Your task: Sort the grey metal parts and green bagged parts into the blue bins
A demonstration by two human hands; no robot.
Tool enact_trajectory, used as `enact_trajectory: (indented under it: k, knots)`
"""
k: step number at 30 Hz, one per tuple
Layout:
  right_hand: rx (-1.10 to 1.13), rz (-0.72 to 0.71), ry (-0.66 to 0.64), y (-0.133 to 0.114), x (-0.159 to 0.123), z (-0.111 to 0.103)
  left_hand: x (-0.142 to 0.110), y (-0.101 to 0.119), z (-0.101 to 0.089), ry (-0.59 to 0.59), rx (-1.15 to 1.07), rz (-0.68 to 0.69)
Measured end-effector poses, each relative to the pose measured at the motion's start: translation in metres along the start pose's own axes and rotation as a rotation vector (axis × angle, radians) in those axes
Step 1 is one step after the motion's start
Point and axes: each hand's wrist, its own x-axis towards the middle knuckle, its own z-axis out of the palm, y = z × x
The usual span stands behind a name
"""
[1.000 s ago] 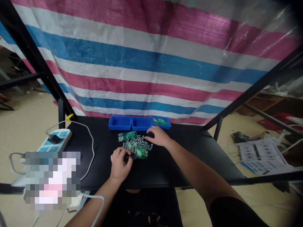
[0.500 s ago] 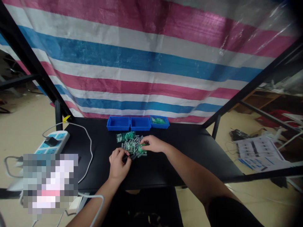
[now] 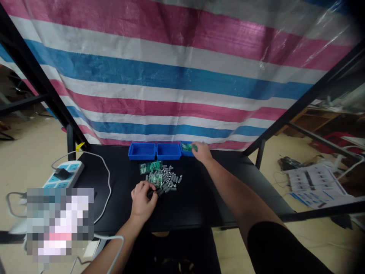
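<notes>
My right hand (image 3: 203, 152) is over the right-hand blue bin (image 3: 186, 153), its fingers closed on a small green plastic bag (image 3: 195, 147). Other green bags (image 3: 186, 146) lie in that bin. My left hand (image 3: 143, 198) rests on the black table with curled fingers at the near edge of a pile of small grey metal cylinders (image 3: 171, 179); what it holds, if anything, is too dark to make out. Green-and-clear bags of parts (image 3: 151, 166) lie at the back left of the pile, and another clear greenish bag (image 3: 156, 180) lies among the cylinders.
Two more blue bins, left (image 3: 142, 152) and middle (image 3: 168, 152), stand in the row. A power strip (image 3: 64, 173) with a white cable (image 3: 110, 182) is at the left. Striped sheeting (image 3: 171, 95) hangs behind the table (image 3: 222, 190), between black frame posts.
My right hand first moved down to the pile and closed on a green bag there. It has since carried the bag away to the right-hand bin. My left hand has barely moved.
</notes>
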Motion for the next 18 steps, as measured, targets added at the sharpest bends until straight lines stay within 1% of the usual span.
enact_trajectory:
  k: [1,2,4,7,15,18]
  knots:
    - [-0.031,0.013,-0.098,0.002,-0.005,0.009,0.000,0.001,0.000,-0.001,0.000,-0.002]
    - [-0.050,0.029,-0.150,0.003,-0.009,0.018,0.000,0.001,-0.001,-0.003,0.001,-0.005]
    - [-0.081,0.038,-0.193,0.004,-0.018,0.029,0.000,0.003,-0.001,-0.010,0.004,-0.011]
    - [-0.114,0.015,-0.171,0.006,-0.026,0.034,0.000,0.003,-0.002,-0.022,0.000,-0.020]
    - [-0.139,-0.014,-0.109,0.011,-0.035,0.024,-0.001,0.002,-0.001,-0.028,-0.006,-0.024]
    - [-0.146,-0.020,-0.113,0.014,-0.037,0.021,-0.001,0.003,-0.002,-0.027,-0.009,-0.030]
